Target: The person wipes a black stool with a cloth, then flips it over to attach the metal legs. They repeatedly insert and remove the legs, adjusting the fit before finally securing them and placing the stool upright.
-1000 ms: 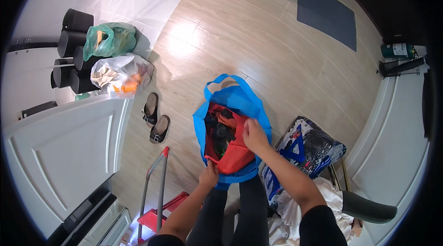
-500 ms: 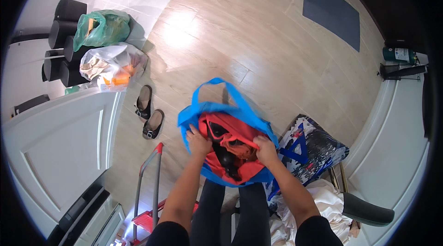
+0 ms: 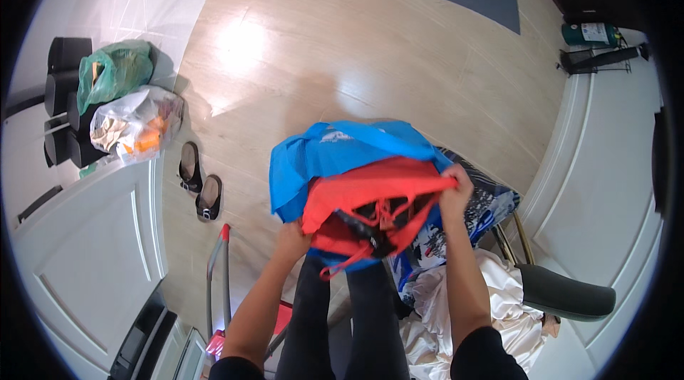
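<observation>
A blue tote bag point(image 3: 292, 173) sits in front of my legs, its strap lying across the top. Inside it is a red fabric bag point(image 3: 377, 184), whose mouth faces me. Dark, shiny objects point(image 3: 381, 243) and thin red cords show in the red bag's opening; I cannot make out what they are. My left hand point(image 3: 292, 239) is closed on the left edge of the red bag, its fingertips partly hidden by the fabric. On the other side, my right hand point(image 3: 457, 191) grips the red bag's right corner and stretches it outward.
Right of the bags lie a dark patterned bag point(image 3: 434, 248) and white cloth point(image 3: 434, 298) beside a dark padded armrest point(image 3: 566, 293). Black sandals point(image 3: 208, 198) and a red-tipped grey metal frame point(image 3: 226, 266) are at left. Further left are green point(image 3: 117, 70) and clear point(image 3: 142, 123) plastic bags.
My right hand has moved right and up with the red bag's edge, spreading it wider. The blue tote's upright handle has dropped over, and the view has shifted.
</observation>
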A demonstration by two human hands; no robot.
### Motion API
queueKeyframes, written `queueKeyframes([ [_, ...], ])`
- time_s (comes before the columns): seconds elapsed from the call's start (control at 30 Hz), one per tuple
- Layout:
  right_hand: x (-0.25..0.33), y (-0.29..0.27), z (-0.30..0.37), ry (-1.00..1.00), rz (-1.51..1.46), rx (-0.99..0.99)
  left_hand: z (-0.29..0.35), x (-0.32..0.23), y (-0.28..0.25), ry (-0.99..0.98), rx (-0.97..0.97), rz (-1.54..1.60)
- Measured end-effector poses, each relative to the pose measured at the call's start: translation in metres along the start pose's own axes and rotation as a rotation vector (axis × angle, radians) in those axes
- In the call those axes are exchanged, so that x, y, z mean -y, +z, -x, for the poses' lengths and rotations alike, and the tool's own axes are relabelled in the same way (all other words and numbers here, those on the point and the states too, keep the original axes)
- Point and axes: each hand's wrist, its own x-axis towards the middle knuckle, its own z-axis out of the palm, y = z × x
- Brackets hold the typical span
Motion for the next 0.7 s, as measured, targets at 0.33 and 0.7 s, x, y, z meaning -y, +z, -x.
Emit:
queueKeyframes([
  [0.33,0.074,0.071,0.014,-0.583,0.284,0.624,-0.080,-0.040,-0.015,0.018,0.008,-0.044],
  [0.7,-0.009,0.026,0.004,0.312,0.654,0.720,-0.051,-0.049,-0.022,-0.090,-0.039,0.105],
])
